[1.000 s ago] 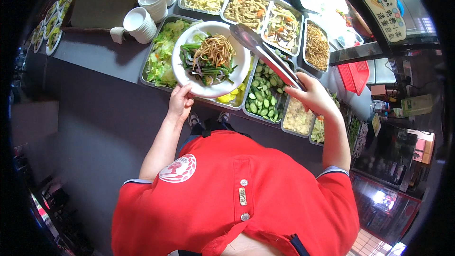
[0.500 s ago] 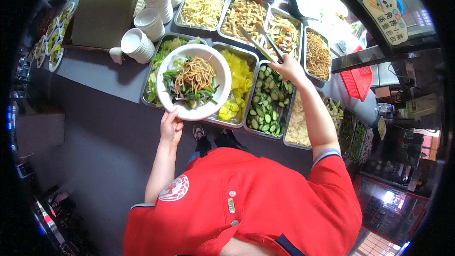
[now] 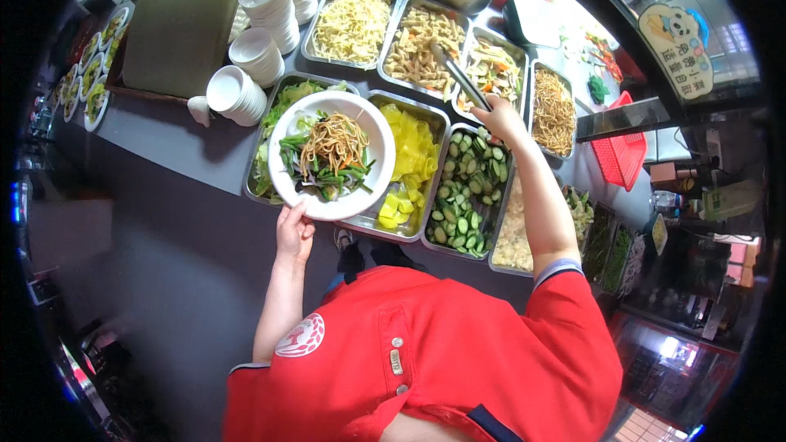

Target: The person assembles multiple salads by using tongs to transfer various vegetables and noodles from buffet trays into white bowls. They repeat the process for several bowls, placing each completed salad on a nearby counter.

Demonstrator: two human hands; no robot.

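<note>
My left hand (image 3: 295,233) grips the near rim of a white bowl (image 3: 383,151), held above the leafy greens and yellow strips. Brown noodles (image 3: 336,139) lie in it over chopped green beans (image 3: 352,178) and other vegetables. My right hand (image 3: 501,121) is wrapped round metal tongs (image 3: 461,75), just beyond the cucumber slices (image 3: 465,188). The tongs' tips point away, over the boundary between the pale brown strips (image 3: 422,45) and the mixed sliced vegetables (image 3: 491,65). I cannot make out any food between the tips.
Stacked white bowls (image 3: 237,98) stand at the left beside a green tray (image 3: 176,29). Shredded pale food (image 3: 352,26) and fried noodles (image 3: 553,110) fill metal trays at the back. A red basket (image 3: 620,160) is at right. The counter's front edge (image 3: 176,160) runs along the left.
The tongs' arms have come closer together, and their tips now sit over the tray boundary. My left hand keeps the bowl in nearly the same place. The view has shifted slightly.
</note>
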